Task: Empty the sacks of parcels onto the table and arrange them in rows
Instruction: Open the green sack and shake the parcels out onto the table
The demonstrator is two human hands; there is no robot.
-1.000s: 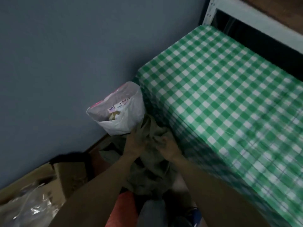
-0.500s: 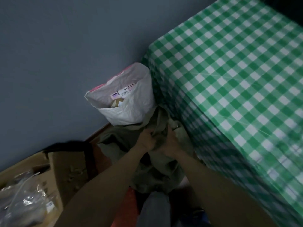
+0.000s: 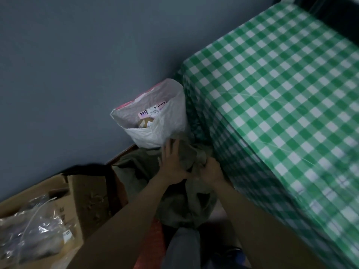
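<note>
A dull olive sack (image 3: 184, 202) stands on the floor in front of me, against the side of the table (image 3: 281, 94) with its green-and-white checked cloth. My right hand (image 3: 211, 170) grips the bunched fabric at the sack's top. My left hand (image 3: 172, 162) lies over the same bunch with its fingers stretched out. Behind it a white plastic sack (image 3: 155, 134) stands open against the wall, with a labelled parcel (image 3: 153, 112) and a brown one showing inside. What the olive sack holds is hidden.
A cardboard box (image 3: 83, 193) at the lower left holds crumpled clear plastic bags (image 3: 35, 230). A blue-grey wall (image 3: 77, 65) closes off the left side. My legs and something red (image 3: 149, 249) fill the floor below the sack.
My left hand has gone from gripping the olive sack's top to lying on it with fingers spread. My right hand keeps its hold. The view has shifted slightly.
</note>
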